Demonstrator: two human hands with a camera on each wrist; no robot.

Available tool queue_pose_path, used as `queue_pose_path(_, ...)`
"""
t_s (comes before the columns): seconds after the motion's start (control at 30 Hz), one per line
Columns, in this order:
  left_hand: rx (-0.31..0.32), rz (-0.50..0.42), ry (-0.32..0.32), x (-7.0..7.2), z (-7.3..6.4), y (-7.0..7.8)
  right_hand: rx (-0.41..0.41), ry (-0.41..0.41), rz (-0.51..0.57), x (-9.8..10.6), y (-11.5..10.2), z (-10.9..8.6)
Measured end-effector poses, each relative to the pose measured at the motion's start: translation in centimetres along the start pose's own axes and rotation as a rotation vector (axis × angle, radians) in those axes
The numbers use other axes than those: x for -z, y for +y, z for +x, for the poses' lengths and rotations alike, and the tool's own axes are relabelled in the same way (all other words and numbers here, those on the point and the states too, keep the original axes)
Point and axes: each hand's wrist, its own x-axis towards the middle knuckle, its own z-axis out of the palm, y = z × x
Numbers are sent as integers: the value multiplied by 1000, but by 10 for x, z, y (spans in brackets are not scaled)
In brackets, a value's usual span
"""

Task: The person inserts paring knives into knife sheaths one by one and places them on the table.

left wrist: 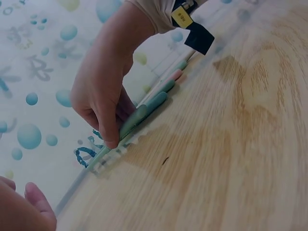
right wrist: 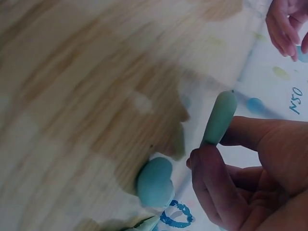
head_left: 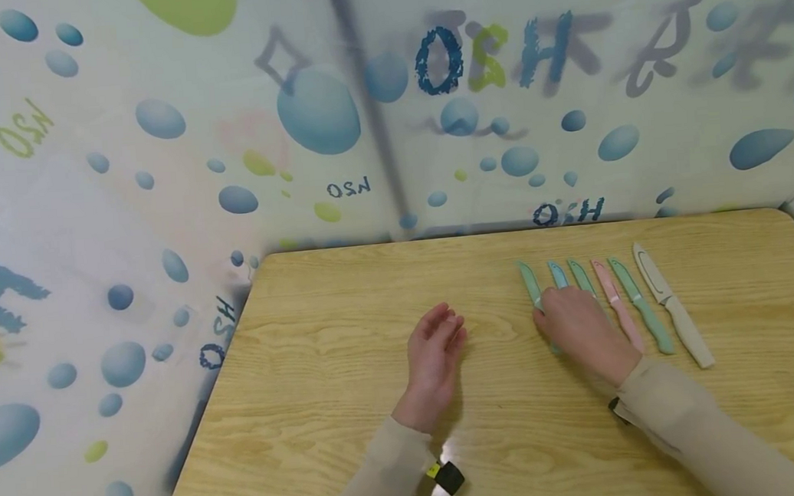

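Note:
In the head view, my right hand [head_left: 579,331] pinches the leftmost knife [head_left: 529,279], a green one, between thumb and fingers. Its rounded green handle [right wrist: 221,115] sticks up from the fingers in the right wrist view. Beside it lie a blue knife [head_left: 558,273], a second green knife [head_left: 581,275] and a pink knife [head_left: 622,309], partly covered by the hand. Farther right are another green knife [head_left: 643,307] and a longer cream knife [head_left: 674,309]. My left hand [head_left: 434,357] stays left of the row, fingers loosely bent, holding nothing.
The wooden table [head_left: 321,345] has its far edge against a white backdrop [head_left: 432,153] printed with blue and green drops and lettering. The backdrop also runs along the left side. A black device with a yellow label [head_left: 447,476] sits at my left wrist.

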Motion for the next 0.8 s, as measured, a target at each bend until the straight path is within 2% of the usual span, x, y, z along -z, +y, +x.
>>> queue_pose_path(0.33,-15,-41,9,0,1,1,-42,-50,-80,-6,3,7)
queue_pose_path(0.6,-10,-38,3,2,0,0,-34,-32,-96,-5,0,6)
queue_pose_path(0.7,-8,-56,4,2,0,1,-46,-35,-78,-4,0,3)
queue_pose_path(0.8,-8,-70,1,3,-1,4,-92,-54,-23,1,-1,-2)
